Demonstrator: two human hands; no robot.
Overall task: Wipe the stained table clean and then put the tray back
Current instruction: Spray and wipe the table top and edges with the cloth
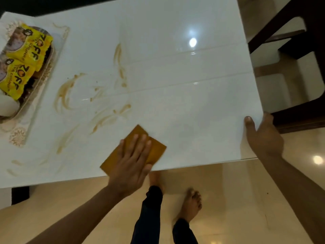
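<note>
The left hand (132, 160) presses flat, fingers straight, on a cloth (153, 148) at lower centre of the surface (184, 85). The right hand (262, 136) grips the surface's right corner. Stains (65, 93) lie left of centre, beside the tray (37, 81).

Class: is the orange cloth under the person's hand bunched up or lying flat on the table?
Flat. The orange cloth lies spread under the left hand's straight fingers.
</note>
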